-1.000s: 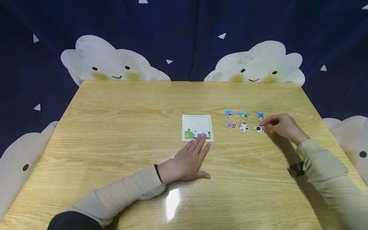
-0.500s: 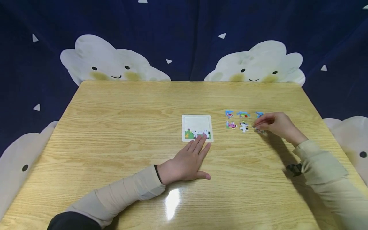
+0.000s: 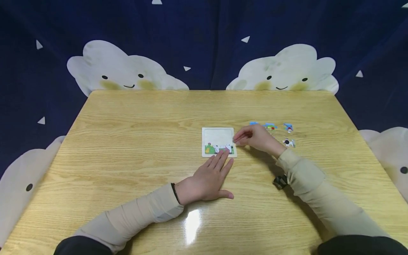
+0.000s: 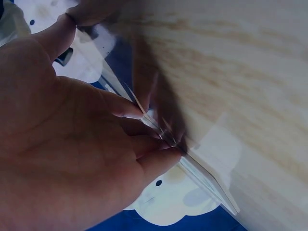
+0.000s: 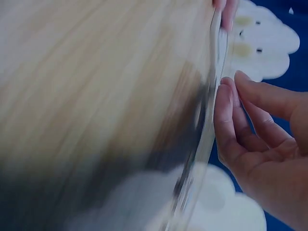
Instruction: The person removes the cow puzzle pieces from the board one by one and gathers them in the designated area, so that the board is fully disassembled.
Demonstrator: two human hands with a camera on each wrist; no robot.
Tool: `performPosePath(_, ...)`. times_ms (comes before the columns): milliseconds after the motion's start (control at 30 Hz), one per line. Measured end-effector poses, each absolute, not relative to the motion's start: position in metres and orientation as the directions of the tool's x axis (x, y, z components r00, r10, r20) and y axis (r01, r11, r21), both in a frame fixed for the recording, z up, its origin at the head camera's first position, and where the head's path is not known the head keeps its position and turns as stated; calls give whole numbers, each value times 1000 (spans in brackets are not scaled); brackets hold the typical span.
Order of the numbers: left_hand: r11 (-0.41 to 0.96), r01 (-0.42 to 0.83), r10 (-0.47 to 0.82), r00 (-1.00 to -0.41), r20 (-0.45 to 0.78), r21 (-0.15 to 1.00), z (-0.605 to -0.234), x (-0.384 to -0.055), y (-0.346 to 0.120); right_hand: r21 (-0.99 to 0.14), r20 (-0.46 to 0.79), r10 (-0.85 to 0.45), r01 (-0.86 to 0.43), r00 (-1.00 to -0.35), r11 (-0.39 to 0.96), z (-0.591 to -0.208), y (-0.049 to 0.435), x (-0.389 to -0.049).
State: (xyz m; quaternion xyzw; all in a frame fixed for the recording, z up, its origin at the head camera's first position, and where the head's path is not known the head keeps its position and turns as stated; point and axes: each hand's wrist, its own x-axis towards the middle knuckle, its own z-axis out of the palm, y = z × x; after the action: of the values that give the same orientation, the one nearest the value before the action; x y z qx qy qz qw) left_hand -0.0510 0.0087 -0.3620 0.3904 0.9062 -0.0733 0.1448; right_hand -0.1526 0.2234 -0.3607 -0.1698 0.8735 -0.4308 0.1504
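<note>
My left hand lies flat with straight fingers over the front edge of a white square puzzle tray. Along the tray's bottom sit fitted pieces with green ground and a white animal, partly under my fingertips. My right hand is at the tray's right rim, thumb and fingers pinching a small puzzle piece that is mostly hidden. In the right wrist view, the fingertips come together close to the tray's edge. The left wrist view shows the fingers touching the thin tray.
Loose puzzle pieces lie right of the tray: a blue one with a red figure, a blue and green one and a black-and-white one. My right hand and wrist hide others. A dark blue curtain with clouds hangs behind the wooden table.
My right hand has moved left from the loose pieces to the tray's right rim, pinching a piece. The left hand and tray stay where they were.
</note>
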Motion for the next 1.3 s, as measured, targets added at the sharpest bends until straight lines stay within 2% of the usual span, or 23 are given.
performPosePath(267, 681, 732, 695, -646, -314, 1, -360, -50, 8, -807, -111, -496, -213, -861, 551, -365, 173, -163)
performPosePath(533, 691, 723, 682, -646, -343, 11, -362, -52, 8, -827, -161, -500, -160, -851, 539, -363, 148, -166)
performPosePath(967, 689, 725, 678, -642, -357, 3, -361, -53, 9, -784, -190, -492, -171, -850, 597, -361, 141, -167)
performPosePath(1300, 687, 727, 687, -639, -346, 20, -359, -53, 8, -804, -202, -496, -146, -845, 576, -357, 142, -167)
